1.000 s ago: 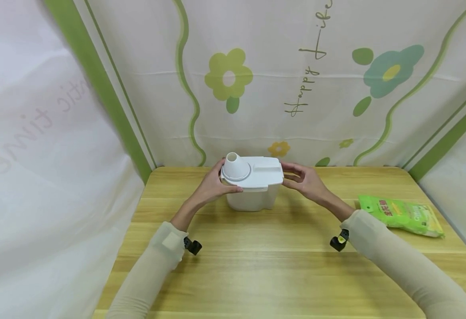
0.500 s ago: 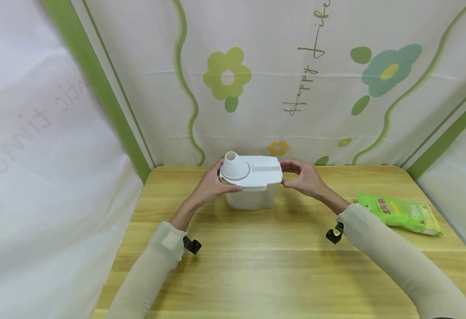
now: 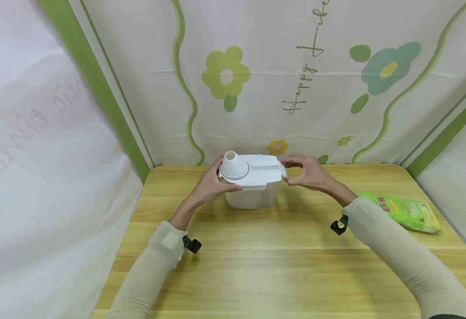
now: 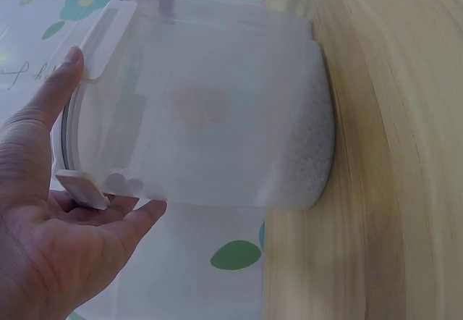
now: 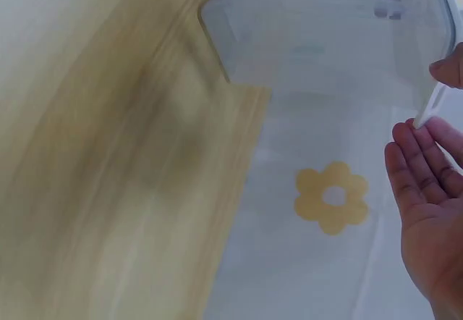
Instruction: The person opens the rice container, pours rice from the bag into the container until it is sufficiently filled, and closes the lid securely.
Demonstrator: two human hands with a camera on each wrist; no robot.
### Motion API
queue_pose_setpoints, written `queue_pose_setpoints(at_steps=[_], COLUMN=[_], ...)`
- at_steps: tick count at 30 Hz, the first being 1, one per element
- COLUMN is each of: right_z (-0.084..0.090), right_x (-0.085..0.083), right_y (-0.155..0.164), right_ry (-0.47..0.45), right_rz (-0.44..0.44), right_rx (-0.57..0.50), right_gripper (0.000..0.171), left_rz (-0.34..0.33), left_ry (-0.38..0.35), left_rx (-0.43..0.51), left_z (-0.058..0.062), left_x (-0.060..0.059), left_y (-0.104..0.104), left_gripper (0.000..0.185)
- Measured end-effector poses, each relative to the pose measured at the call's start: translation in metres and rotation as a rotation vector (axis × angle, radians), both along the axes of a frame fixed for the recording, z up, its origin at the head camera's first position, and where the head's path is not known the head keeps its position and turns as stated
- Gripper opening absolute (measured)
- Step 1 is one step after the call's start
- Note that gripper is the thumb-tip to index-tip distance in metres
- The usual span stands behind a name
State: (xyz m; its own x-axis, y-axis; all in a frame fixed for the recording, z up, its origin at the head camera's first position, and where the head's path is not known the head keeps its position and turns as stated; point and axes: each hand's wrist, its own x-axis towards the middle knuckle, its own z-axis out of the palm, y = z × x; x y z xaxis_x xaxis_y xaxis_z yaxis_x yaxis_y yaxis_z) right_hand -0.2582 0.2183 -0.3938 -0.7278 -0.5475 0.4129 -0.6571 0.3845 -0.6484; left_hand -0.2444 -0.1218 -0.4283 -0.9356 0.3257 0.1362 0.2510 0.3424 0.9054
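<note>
A translucent storage container (image 4: 217, 103) with a white lid (image 3: 257, 179) stands on the table; in the left wrist view a layer of pale grains (image 4: 300, 161) shows at its bottom. A white cone-shaped spout (image 3: 234, 167) rises from the lid's left part. My left hand (image 3: 211, 184) grips the lid's left end, thumb along the front latch and fingers behind. In the left wrist view, an end latch (image 4: 83, 188) juts outward near its palm. At the opposite end, my right hand (image 3: 306, 173) pinches the lid's right latch (image 5: 430, 106), tilted outward, between thumb and fingers.
A green and yellow bag (image 3: 410, 212) with printed lettering lies at the right of the wooden table (image 3: 253, 266), partly behind the right sleeve. Just behind the container hangs a white curtain (image 3: 273, 97) with flowers, and more curtain hangs at both sides.
The right hand has risen slightly, its fingers now pinching the right end latch, which has swung outward. The left hand keeps its grip, and the container stays in place.
</note>
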Motion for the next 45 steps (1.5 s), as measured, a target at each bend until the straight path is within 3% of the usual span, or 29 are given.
queue_pose_setpoints(at_steps=[3,9,16,24,33,38,41,45], right_z=[0.002,-0.012,-0.007,-0.005,-0.009,-0.003,0.001,0.005], right_x=[-0.003,-0.019,-0.023,-0.021,-0.02,-0.02,-0.02,-0.023], right_y=[0.004,0.018,0.024,0.025,0.026,0.023,0.018,0.005], right_ry=[0.023,0.057,0.101,0.048,0.016,-0.007,-0.035,-0.007], right_rz=[0.026,0.016,0.059,0.052,0.039,0.064,0.081,0.119], right_rx=[0.013,0.03,0.013,0.02,0.091,0.124,0.146,0.191], right_gripper=[0.046,0.05,0.047,0.048,0.05,0.055,0.067,0.084], left_rz=[0.0,-0.01,-0.003,-0.021,0.0,0.046,0.093,0.146], left_ry=[0.002,0.001,-0.008,-0.017,-0.041,-0.002,0.019,0.048], left_rx=[0.003,0.007,0.0,0.031,0.048,0.01,-0.005,-0.034], left_z=[0.001,0.002,0.003,0.002,0.0,0.002,0.005,0.007], left_x=[0.0,-0.001,0.001,0.0,0.008,0.014,0.019,0.025], left_y=[0.001,0.001,0.0,0.002,0.003,0.004,0.007,0.014], left_gripper=[0.101,0.102,0.101,0.103,0.115,0.113,0.111,0.11])
